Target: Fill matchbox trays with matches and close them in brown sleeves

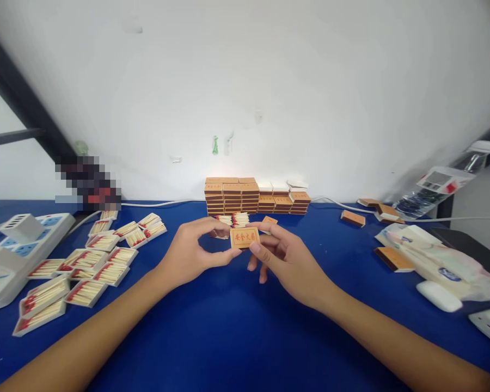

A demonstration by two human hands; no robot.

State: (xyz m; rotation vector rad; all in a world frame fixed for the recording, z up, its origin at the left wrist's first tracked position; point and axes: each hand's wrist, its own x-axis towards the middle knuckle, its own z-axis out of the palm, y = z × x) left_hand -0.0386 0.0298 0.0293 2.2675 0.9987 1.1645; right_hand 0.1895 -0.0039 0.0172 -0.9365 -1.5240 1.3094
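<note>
A small tan matchbox [245, 238] with red lettering is held up between both hands over the blue table. My left hand [191, 247] pinches its left end between thumb and fingers. At the right end, the thumb and index finger of my right hand [288, 256] grip it, with the other fingers curled below. Just behind the matchbox lie open trays of red-tipped matches [240, 219], partly hidden by my hands. Another matchbox [269, 220] lies behind my right fingers. Stacked matchboxes [232, 197] stand against the wall, with white trays [297, 185] on top at the right.
Several match-filled trays [87, 293] lie at the left beside a white power strip [36, 245]. On the right are loose matchboxes [353, 218], a tissue pack [433, 261], a white rounded case [439, 295] and a tilted plastic bottle [445, 182]. A white cable [159, 204] runs along the wall.
</note>
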